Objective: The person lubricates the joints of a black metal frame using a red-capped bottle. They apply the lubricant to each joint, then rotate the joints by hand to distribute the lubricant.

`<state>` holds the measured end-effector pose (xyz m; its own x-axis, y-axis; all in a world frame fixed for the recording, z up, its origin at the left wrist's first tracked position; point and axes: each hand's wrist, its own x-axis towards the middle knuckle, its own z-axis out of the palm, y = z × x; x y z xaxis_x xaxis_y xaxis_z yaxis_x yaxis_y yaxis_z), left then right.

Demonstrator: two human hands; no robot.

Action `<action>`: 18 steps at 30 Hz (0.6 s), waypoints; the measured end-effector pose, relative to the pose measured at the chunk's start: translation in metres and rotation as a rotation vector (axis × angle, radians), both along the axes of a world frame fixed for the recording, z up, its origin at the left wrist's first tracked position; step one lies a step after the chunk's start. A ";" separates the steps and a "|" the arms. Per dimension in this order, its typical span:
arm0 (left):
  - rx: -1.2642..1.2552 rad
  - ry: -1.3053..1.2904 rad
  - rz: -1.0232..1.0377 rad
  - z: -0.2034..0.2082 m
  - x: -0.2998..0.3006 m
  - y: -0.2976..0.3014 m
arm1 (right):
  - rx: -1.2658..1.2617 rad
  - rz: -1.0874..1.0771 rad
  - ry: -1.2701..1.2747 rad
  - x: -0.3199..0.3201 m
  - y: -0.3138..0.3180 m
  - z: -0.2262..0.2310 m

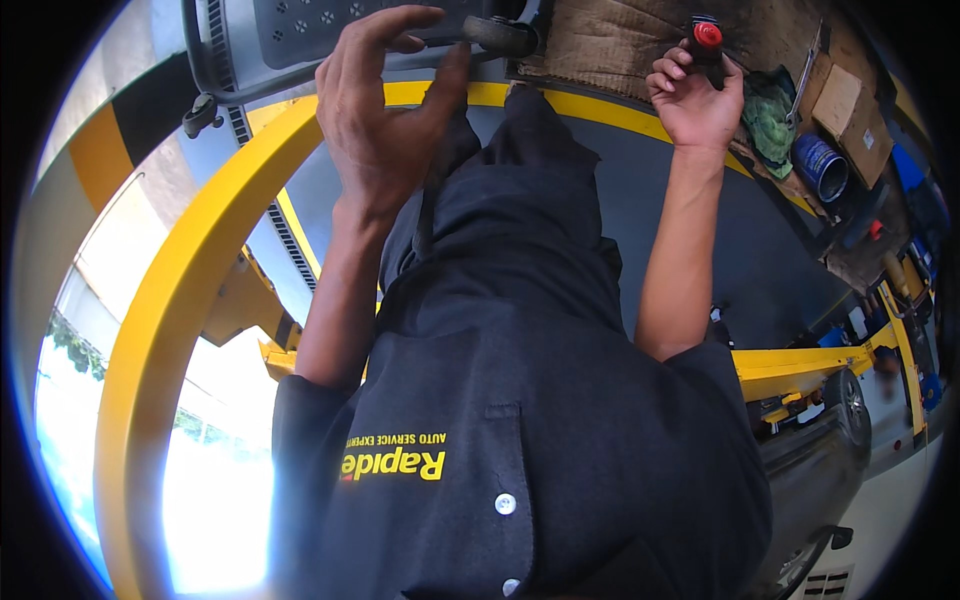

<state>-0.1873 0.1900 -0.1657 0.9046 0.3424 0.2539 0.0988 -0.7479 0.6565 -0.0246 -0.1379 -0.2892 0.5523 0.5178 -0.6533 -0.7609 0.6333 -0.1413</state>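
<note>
My left hand (375,125) is raised with its thumb and fingers apart and nothing between them. In the picture it lies beside the caster wheel (500,36) of a dark cart (315,35); I cannot tell whether they touch. My right hand (700,105) has its fingers curled round a dark thing with a round red end (707,36), whose kind does not show clearly. Near that hand lie a crumpled green rag (768,120), a blue can (820,167) and a long metal tool (804,72).
Flattened brown cardboard (600,50) lies beyond my feet, with a small cardboard box (852,125) at the right. A yellow curved post (165,300) rises on the left. Behind me to the right are a yellow lift arm (800,362) and a dark car (820,470).
</note>
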 end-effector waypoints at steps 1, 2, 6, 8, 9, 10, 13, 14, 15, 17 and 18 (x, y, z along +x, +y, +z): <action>-0.035 -0.003 0.052 -0.002 0.001 0.003 | 0.013 -0.005 0.034 0.004 -0.004 -0.003; -0.071 -0.006 0.105 -0.002 0.001 0.004 | 0.029 -0.021 0.066 0.006 -0.007 -0.008; -0.138 0.007 0.068 0.010 0.002 -0.006 | 0.127 -0.081 0.112 0.001 -0.019 -0.026; -0.125 0.047 0.048 0.014 0.006 -0.014 | 0.182 -0.086 0.107 0.001 -0.022 -0.030; -0.130 0.082 0.052 0.017 0.008 -0.015 | 0.201 -0.087 0.109 0.001 -0.024 -0.032; -0.134 0.117 0.054 0.020 0.012 -0.016 | 0.221 -0.091 0.110 0.001 -0.024 -0.033; -0.191 0.123 0.083 0.053 0.046 -0.027 | 0.260 -0.087 0.141 0.003 -0.024 -0.031; -0.179 0.122 0.054 0.058 0.050 -0.028 | 0.237 -0.098 0.163 0.002 -0.025 -0.029; -0.164 0.116 0.020 0.049 0.053 -0.024 | 0.213 -0.108 0.186 -0.002 -0.026 -0.026; -0.253 0.167 -0.034 0.057 0.059 -0.029 | 0.116 -0.147 0.224 -0.013 -0.023 -0.018; -0.297 0.192 -0.060 0.061 0.062 -0.030 | 0.049 -0.144 0.233 -0.018 -0.021 -0.013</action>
<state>-0.1255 0.1603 -0.1043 0.9470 0.3201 -0.0256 0.2030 -0.5351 0.8200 -0.0428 -0.1592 -0.3021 0.4598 0.4789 -0.7478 -0.6712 0.7388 0.0604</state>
